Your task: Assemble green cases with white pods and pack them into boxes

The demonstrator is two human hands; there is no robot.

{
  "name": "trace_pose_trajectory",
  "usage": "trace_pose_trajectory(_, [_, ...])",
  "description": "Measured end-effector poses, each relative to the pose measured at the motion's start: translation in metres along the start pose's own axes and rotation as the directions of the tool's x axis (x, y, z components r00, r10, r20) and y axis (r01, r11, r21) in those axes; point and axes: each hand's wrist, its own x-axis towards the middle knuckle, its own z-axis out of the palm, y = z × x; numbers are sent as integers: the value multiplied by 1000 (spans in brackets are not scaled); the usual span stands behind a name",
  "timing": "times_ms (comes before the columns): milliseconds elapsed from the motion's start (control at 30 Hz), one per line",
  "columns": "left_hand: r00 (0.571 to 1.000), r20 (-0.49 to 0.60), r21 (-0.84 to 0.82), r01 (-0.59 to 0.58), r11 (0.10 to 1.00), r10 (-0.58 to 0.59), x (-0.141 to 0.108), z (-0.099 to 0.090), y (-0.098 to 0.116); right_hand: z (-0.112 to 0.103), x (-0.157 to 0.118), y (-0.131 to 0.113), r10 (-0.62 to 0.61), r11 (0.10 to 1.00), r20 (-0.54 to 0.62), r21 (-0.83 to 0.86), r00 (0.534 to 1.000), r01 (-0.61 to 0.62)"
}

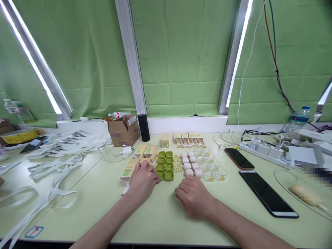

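My left hand (145,175) lies over the front of some small cream cartons (127,172) with green labels. Its fingers rest on the carton edges and its thumb, apart from them, reaches to the nearest green cups (169,175). These small square cups stand in two columns. My right hand (194,197) rests on the table with its fingers curled, just in front of the pale pink blocks (198,173); nothing shows in it. Between cups and blocks lie small yellowish pieces (177,164). Clear plastic cases (220,173) with yellow spots stand right of the blocks.
Behind stand a single carton (165,140), a row of open cartons (190,140), a brown box (124,130) and a black cylinder (143,128). White straps (64,145) spread leftward. To the right lie two phones (268,193) (239,158) and a power strip (264,154).
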Motion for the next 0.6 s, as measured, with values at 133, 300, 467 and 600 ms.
trace_pose_trajectory(133, [1000, 5, 13, 9, 1000, -9, -1, -1, 3, 3, -2, 4, 8, 1000, 31, 4, 999, -8])
trace_pose_trajectory(300, [996, 0, 86, 91, 992, -92, 12, -22, 8, 3, 1, 9, 3, 1000, 23, 7, 1000, -3])
trace_pose_trajectory(467, [988, -57, 158, 149, 976, -142, 53, -36, 3, 4, 3, 11, 7, 1000, -68, 9, 998, -6])
trace_pose_trajectory(600, [975, 56, 281, 189, 941, -213, 97, -21, -10, 4, 2, 16, 41, 999, -152, 10, 988, -39])
